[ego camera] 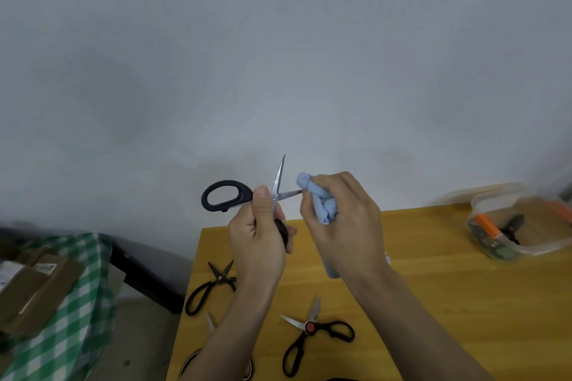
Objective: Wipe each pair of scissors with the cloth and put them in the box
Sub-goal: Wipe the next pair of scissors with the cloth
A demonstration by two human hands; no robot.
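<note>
cloth (322,204) in right grip (343,219) touches blade (291,194).

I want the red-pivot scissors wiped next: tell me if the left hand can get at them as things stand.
Probably not yet. The left hand grips the black-handled scissors in the air. The red-pivot scissors lie uncovered on the table between the forearms, so the path looks free once it lets go.
</note>
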